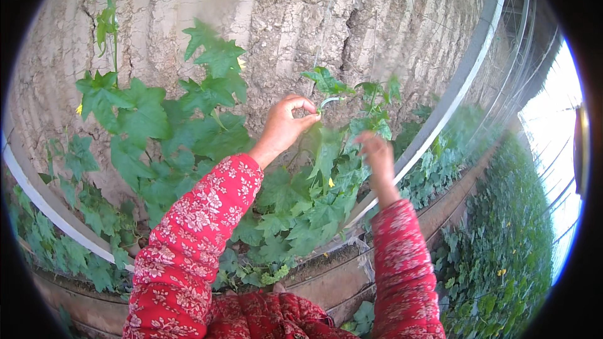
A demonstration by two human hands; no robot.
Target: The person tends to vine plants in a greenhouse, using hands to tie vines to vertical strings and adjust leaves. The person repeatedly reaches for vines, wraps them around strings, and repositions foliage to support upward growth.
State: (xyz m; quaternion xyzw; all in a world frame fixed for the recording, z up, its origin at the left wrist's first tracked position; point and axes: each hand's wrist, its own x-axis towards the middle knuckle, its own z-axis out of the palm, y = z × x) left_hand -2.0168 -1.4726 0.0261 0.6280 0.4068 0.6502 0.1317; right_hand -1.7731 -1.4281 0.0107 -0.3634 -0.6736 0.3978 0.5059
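My left hand [288, 120] is in the middle of the view, thumb and forefinger pinched together on a thin green vine stem [319, 110]. A short pale curved strip [331, 99] arches out from the fingertips; whether it is a tie or a clip I cannot tell. Just above it spreads the leafy tip [328, 81] of the vine. My right hand [378, 154] is lower and to the right, blurred, in front of lobed leaves [330, 150]. Its fingers look partly curled, and anything between them cannot be made out.
A cracked earthen wall [287, 19] rises behind the vines. Thin string [325, 23] hangs before it. A pale curved post [452, 99] crosses on the right, another [52, 219] on the left. More leafy vines [141, 117] climb at left; dense foliage [499, 245] fills the lower right.
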